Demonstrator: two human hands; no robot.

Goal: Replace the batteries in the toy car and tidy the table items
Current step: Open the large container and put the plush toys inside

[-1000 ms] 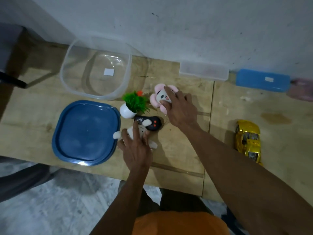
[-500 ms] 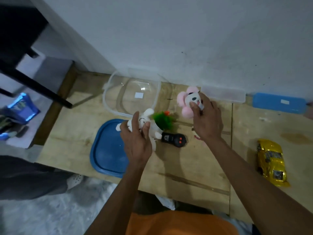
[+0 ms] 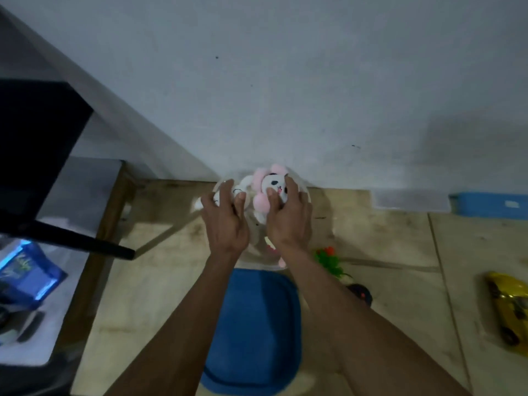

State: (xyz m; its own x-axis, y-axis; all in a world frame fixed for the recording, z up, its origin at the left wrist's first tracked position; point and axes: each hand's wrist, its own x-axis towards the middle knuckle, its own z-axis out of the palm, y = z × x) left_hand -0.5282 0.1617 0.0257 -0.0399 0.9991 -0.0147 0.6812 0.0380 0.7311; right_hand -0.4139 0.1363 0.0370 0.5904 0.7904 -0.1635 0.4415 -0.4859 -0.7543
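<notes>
Both hands are over the clear plastic container at the back of the wooden table, against the wall. My left hand grips a white plush toy, mostly hidden by the fingers. My right hand grips a pink and white plush toy just right of it. The yellow toy car lies on the table at the far right, untouched. A black remote control shows partly beside my right forearm.
A blue lid lies between my forearms near the table's front. A small green plant stands right of my right wrist. A clear box and a blue box sit along the wall. A black frame is on the left.
Both hands lifted the plush toys off the table and carried them back and left, over the clear container. The view swung upward and left toward the wall.
</notes>
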